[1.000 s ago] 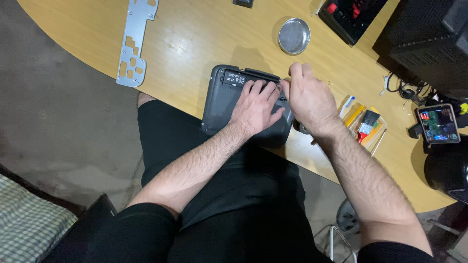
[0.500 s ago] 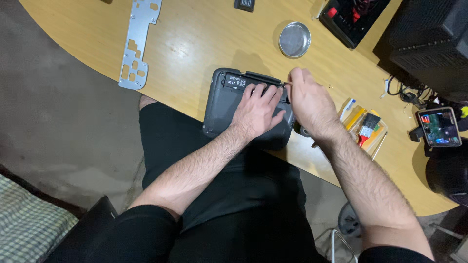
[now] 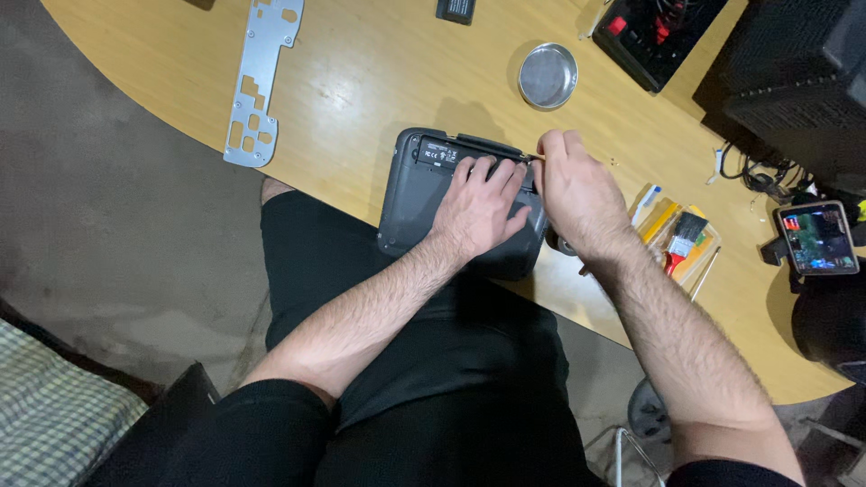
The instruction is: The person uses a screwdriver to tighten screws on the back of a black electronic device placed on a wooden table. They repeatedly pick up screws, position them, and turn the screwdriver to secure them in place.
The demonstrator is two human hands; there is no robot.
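A dark grey boxy device [image 3: 419, 203] lies flat at the near edge of a wooden table [image 3: 379, 81], partly overhanging my lap. My left hand [image 3: 483, 207] rests palm down on the device, fingers spread over its top right part. My right hand [image 3: 573, 194] is closed around a thin tool whose tip shows at the device's far right corner; most of the tool is hidden in my fist.
A perforated grey metal bracket [image 3: 257, 81] lies at the far left. A small round metal dish [image 3: 548, 76] sits beyond the device. A brush and packaged tools [image 3: 681, 236] lie to the right, near a small lit screen [image 3: 816, 237] and black electronics [image 3: 794, 72].
The view has shifted slightly. Both hands stay on the device; my right hand has edged a little at the far right corner.
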